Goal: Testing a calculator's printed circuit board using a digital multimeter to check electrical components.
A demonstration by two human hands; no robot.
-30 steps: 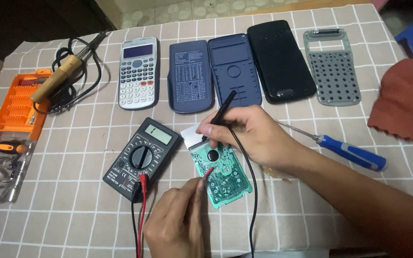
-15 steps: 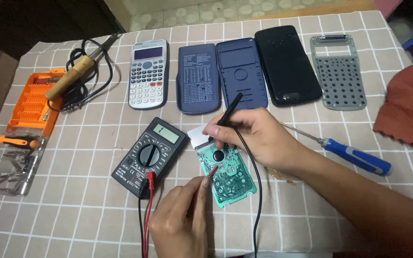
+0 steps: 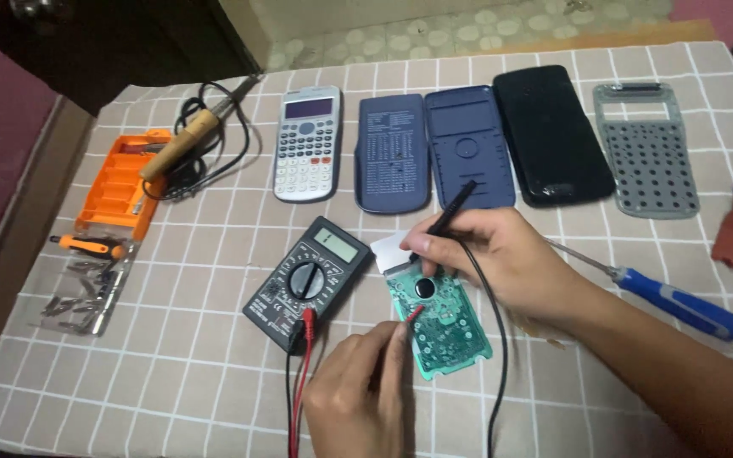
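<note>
Green rectangular circuit board (image 3: 439,318) flat on the checked-cloth worktop (image 3: 197,356), between the two hands and directly under both probe tips. Long axis running from upper left, beside the small white display panel (image 3: 392,248), down to the lower right corner nearest the wearer. Black round button cell (image 3: 424,287) seated near the board's upper end.

Right hand (image 3: 502,263) lying over the board's upper right edge, fingers curled shut in a pen grip around the black probe (image 3: 447,212), shaft slanting up and away toward the blue covers, tip aimed down at the board's top by the white panel; exact contact point hidden under the fingers. Black lead trailing off toward the lower edge of the view.

Left hand (image 3: 358,399) coming in from below, just off the board's lower left side, fingers closed on the red probe (image 3: 409,318), tip lying on the board just below the button cell. Neither hand clearly nearer: both at the board, right on the upper end, left on the middle.

Black digital multimeter with round dial (image 3: 307,280) just beside the board on the left, tilted, red and black leads plugged in at its lower end.

Farther back, in a row: a silver-grey scientific calculator (image 3: 307,142), two dark blue plastic covers (image 3: 434,151), a black back shell (image 3: 551,134), a grey keypad frame (image 3: 646,151). Blue-handled screwdriver (image 3: 672,301) to the right, wooden-handled soldering iron (image 3: 180,144) and orange bit case (image 3: 125,182) to the left.
</note>
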